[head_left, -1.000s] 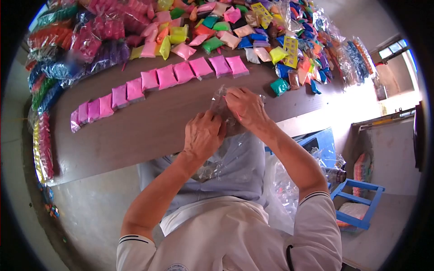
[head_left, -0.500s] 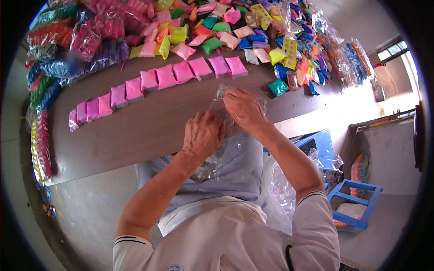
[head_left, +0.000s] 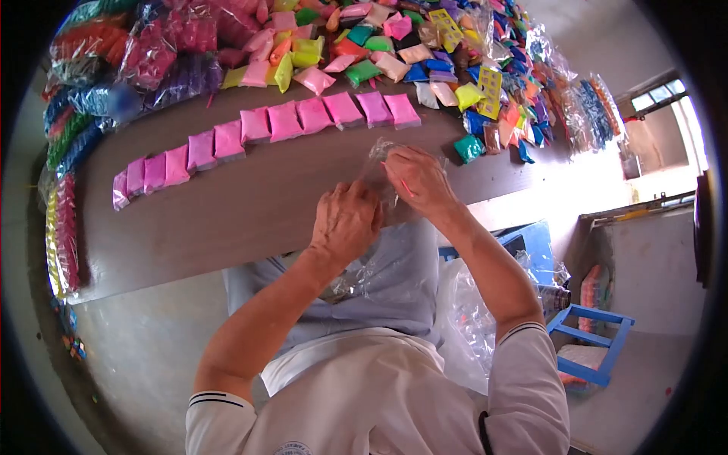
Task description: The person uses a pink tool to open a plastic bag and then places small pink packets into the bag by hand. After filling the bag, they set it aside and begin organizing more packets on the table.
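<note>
Over the near edge of the table, both hands are at a crumpled clear plastic bag [head_left: 377,161]. My left hand [head_left: 346,220] has its fingers curled closed on the bag's lower left side. My right hand [head_left: 419,180] is closed at the bag's upper right, and a thin red stick [head_left: 407,187] shows against its palm side. The fingertips of both hands are partly hidden. Beyond them a slanting row of pink and purple packets [head_left: 283,120] lies on the brown table [head_left: 250,197]. More clear plastic [head_left: 356,277] rests on my lap.
A large heap of colourful packets [head_left: 364,71] covers the far side of the table. Bundled packets [head_left: 67,235] stand along the left edge. To my right are a clear plastic sack [head_left: 466,311], a blue stool [head_left: 599,341] and a blue box-like object [head_left: 535,246].
My right hand has turned slightly and shifted a little to the right, so more of the red stick shows. My left hand stays curled at the bag. The whole view has shifted slightly.
</note>
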Tool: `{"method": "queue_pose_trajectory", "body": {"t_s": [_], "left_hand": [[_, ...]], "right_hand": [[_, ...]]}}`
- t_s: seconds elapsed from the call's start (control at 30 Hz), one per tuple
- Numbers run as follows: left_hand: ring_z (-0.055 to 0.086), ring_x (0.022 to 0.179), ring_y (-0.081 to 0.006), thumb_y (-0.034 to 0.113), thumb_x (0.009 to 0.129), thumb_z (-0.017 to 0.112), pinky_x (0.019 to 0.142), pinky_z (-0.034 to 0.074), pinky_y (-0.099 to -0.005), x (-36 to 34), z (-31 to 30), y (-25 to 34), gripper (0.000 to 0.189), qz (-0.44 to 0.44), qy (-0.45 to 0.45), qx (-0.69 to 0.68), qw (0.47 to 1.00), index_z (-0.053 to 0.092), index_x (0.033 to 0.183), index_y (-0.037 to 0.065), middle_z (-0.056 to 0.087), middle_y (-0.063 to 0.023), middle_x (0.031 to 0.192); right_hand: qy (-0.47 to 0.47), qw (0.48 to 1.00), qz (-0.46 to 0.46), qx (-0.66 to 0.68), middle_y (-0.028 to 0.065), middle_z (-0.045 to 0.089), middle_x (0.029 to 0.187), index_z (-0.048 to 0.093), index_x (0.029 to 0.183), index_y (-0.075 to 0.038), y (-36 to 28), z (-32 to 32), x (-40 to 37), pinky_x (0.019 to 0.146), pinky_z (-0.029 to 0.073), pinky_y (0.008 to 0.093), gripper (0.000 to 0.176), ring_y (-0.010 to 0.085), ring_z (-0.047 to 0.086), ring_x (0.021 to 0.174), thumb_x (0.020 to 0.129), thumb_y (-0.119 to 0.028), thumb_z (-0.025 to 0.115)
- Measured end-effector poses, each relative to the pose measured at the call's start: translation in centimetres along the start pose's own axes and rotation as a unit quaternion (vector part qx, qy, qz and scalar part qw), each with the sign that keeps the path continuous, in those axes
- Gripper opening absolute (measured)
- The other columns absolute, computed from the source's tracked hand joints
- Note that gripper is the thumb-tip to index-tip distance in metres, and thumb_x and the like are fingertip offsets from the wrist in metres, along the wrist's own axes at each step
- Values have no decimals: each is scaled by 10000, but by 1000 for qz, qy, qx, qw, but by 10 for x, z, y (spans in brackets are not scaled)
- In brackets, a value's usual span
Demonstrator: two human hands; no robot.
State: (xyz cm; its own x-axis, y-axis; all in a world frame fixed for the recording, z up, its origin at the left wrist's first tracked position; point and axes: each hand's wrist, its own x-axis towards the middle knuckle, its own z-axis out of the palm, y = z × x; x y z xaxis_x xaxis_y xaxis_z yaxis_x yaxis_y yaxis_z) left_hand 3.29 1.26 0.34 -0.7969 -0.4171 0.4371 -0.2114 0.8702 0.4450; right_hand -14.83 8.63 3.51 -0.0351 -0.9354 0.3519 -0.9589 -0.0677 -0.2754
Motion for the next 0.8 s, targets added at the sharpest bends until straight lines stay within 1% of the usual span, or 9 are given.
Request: {"method": "queue_pose_trajectory", "body": {"t_s": [0.07,0.1,0.17,0.3,0.37,0.4,0.47,0.7,0.8], "left_hand": [[628,797,-309,189,845,686,677,532,-446,-1,-2,-1,164,-1,-9,-1,1000,646,759,55,598,-110,830],[628,797,-309,189,845,686,677,532,-446,-2,-1,-1,164,0,-10,-1,1000,646,759,55,598,-110,830],[626,794,-308,187,841,686,678,529,-451,0,2,-2,161,-1,-6,16,1000,645,755,58,597,-108,821],[625,794,-308,188,842,685,684,527,-449,-1,-2,1,155,-14,-10,10,1000,654,761,59,596,-111,819],[625,793,-307,187,841,686,682,526,-447,-3,-1,0,153,-7,-5,2,1000,656,764,58,597,-111,820],[625,793,-307,187,841,686,682,526,-447,-4,0,-1,153,-8,-7,1,1000,656,764,58,597,-111,820],[625,793,-306,185,839,687,683,526,-446,-3,2,-2,148,1,-7,-1,1000,658,767,59,599,-109,823],[627,805,-303,184,838,687,697,528,-448,0,0,0,139,-10,-5,-7,1000,666,780,60,603,-106,834],[631,801,-301,183,834,689,698,533,-445,-4,1,-1,135,-17,2,1,1000,670,783,59,605,-104,833]], "right_hand": [[-74,994,70,-41,171,639,950,584,828,7,-4,-3,8,779,497,469,104,391,618,928,868,-82,619],[-74,994,71,-41,171,639,950,584,828,7,-1,2,9,779,497,469,104,391,618,928,868,-82,619],[31,998,22,-55,153,603,833,551,769,-31,12,13,12,741,487,486,66,396,607,839,783,-73,600],[9,999,44,-18,152,602,831,543,765,-26,15,5,7,740,490,478,79,388,612,842,780,-79,601],[2,1000,8,23,177,631,889,571,822,12,3,0,2,732,490,491,93,416,613,856,877,-61,588],[0,1000,10,24,177,631,889,571,822,12,1,2,2,732,490,491,93,416,613,856,877,-61,588],[-9,998,30,-47,161,610,850,573,785,-18,-3,8,5,741,498,476,74,378,615,849,780,-79,617],[36,999,13,-30,138,624,863,586,784,-25,12,11,8,768,487,465,52,368,606,839,768,-57,624],[39,999,-19,-17,130,624,862,580,771,-26,5,16,2,771,476,463,69,360,600,842,777,-87,612]]}}
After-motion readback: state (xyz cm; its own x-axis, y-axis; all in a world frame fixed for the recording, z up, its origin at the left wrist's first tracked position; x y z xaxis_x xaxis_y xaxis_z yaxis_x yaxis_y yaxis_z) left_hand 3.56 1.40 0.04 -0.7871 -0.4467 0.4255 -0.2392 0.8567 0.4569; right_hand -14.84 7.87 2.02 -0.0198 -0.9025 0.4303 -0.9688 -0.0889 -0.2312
